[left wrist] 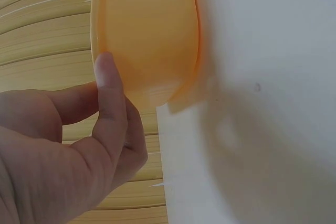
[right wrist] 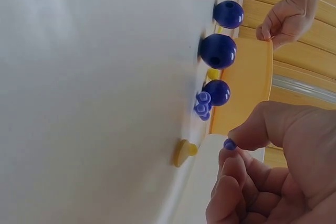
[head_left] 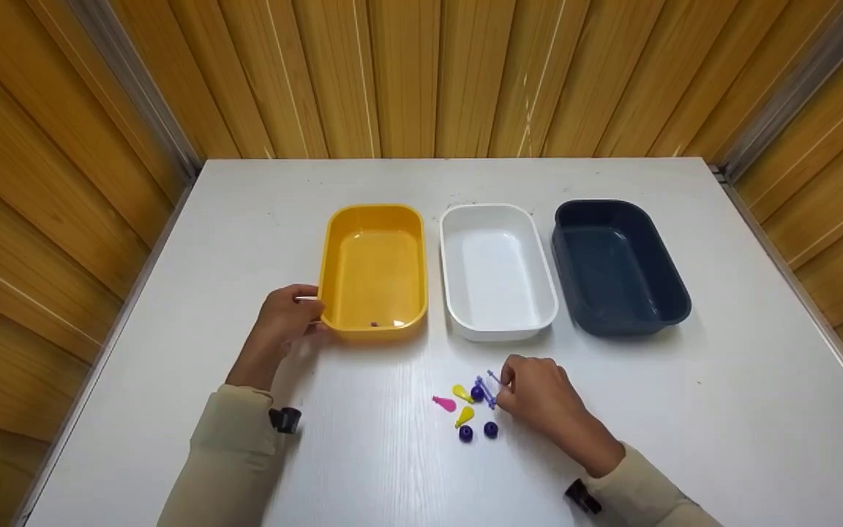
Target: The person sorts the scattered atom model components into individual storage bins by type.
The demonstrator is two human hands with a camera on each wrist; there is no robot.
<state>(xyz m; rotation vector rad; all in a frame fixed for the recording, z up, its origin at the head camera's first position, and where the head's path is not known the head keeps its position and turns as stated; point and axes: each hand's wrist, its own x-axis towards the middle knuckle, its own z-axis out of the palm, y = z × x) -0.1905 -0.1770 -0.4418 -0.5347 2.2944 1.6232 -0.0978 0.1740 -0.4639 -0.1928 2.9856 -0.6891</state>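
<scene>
At the near left corner of the yellow tub (head_left: pixel 374 274), my left hand (head_left: pixel 288 316) pinches the rim between thumb and fingers. My right hand (head_left: pixel 542 391) holds a small thin purple stick (right wrist: pixel 229 144) between thumb and forefinger, slightly above the table. Just left of that hand lie more purple sticks (head_left: pixel 486 393), round dark purple beads (head_left: pixel 491 430) with holes, yellow teardrop-shaped pieces (head_left: pixel 465 416) and one pink teardrop-shaped piece (head_left: pixel 445 403). Inside the yellow tub, near its front wall, is a tiny dark thing (head_left: pixel 374 323), too small to identify.
A white tub (head_left: pixel 498 274) stands right of the yellow one, and a dark blue tub (head_left: pixel 615 271) beyond it. All three rest on a white table (head_left: pixel 173 410). Wood-patterned walls (head_left: pixel 407 80) rise behind and at both sides.
</scene>
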